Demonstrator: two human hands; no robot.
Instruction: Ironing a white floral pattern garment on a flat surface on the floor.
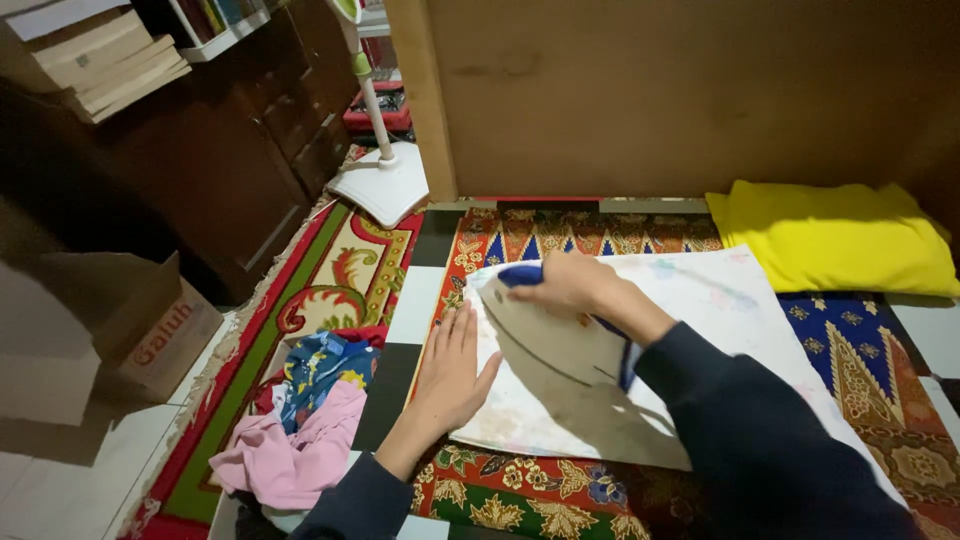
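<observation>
My right hand (570, 283) grips the blue handle of a clothes iron (560, 345), whose pale body rests on a white cloth (700, 320) spread over a patterned batik fabric (520, 490). My left hand (450, 375) lies flat, fingers together, on the left edge of the white cloth and the batik beside it. Both arms wear dark blue sleeves.
A yellow pillow (835, 238) lies at the back right. A heap of pink and blue clothes (300, 430) sits to the left on a red and green rug (330, 270). A white fan base (385, 185), a wooden panel (650, 95), a dark cabinet (230, 150) and cardboard boxes (120, 330) surround the area.
</observation>
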